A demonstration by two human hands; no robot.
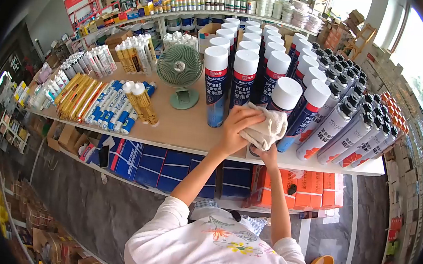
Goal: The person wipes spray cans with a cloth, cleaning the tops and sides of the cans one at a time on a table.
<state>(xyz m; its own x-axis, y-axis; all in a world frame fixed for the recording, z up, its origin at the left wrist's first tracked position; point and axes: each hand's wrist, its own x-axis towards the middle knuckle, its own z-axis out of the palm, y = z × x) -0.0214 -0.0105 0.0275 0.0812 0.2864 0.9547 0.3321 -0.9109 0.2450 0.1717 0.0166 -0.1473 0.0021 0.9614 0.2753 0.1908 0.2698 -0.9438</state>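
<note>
Cloth (264,129) in left hand (237,129) on can (280,100) near shelf edge (185,147).

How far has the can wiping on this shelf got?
Done: cannot be judged; no can looks visibly cleaner. In hand: the left hand presses a crumpled white cloth on a blue white-capped spray can; the right hand steadies below. Left: unclear.

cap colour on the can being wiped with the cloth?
White cap, on a dark blue can; the left hand presses the off-white cloth against it. Head view.
</note>
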